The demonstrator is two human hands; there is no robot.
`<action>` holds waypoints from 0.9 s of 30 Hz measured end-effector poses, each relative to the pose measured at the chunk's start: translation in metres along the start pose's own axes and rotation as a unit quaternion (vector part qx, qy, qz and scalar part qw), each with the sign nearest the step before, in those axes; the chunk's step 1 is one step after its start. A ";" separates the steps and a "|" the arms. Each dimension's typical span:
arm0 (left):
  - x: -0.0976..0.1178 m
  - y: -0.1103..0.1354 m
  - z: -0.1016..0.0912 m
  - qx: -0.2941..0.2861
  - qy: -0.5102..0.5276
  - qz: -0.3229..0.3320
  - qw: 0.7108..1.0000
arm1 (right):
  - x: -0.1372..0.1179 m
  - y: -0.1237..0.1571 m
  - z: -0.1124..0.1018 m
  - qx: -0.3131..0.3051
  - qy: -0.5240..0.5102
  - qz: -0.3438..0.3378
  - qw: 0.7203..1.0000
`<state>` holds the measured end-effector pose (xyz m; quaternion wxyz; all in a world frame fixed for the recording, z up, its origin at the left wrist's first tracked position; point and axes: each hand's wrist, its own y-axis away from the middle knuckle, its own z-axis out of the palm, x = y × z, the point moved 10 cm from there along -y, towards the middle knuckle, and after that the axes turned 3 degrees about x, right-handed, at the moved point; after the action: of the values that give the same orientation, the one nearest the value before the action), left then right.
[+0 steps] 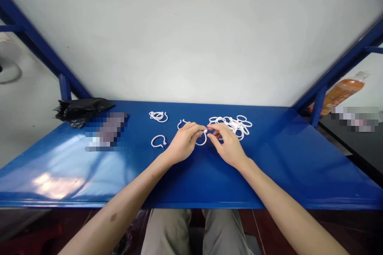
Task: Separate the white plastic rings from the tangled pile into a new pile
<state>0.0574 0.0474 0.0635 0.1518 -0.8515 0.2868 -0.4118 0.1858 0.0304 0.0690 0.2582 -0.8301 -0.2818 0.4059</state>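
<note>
My left hand (184, 140) pinches a white plastic ring (205, 132) between thumb and fingers over the blue table. The ring has a small knob-like clasp at its top, facing my right hand. Close beside that clasp, my right hand (229, 143) has thumb and index finger apart, with no ring visibly gripped. Behind the right hand lies a pile of similar white rings (239, 124), partly covered by it. To the left rest a small cluster of rings (158, 116) and a single ring with a gap (164, 143). Another ring (178, 124) is partly hidden behind my left hand.
The blue table (131, 183) meets a pale wall (191, 48) at its back. A black plastic bag (83, 109) and a blurred-out item (110, 129) lie at the left. Blue frame bars (318, 105) flank both sides. An orange drink bottle (342, 93) is beyond the right bar.
</note>
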 end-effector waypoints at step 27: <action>-0.056 0.005 -0.020 0.016 -0.346 -0.085 0.934 | 0.122 -0.006 -0.090 0.154 0.242 0.194 0.938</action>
<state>0.0125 0.0768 0.0387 0.2198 -0.9599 0.1368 -0.1079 0.3202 0.0991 0.0568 0.3593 -0.8922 0.0213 0.2729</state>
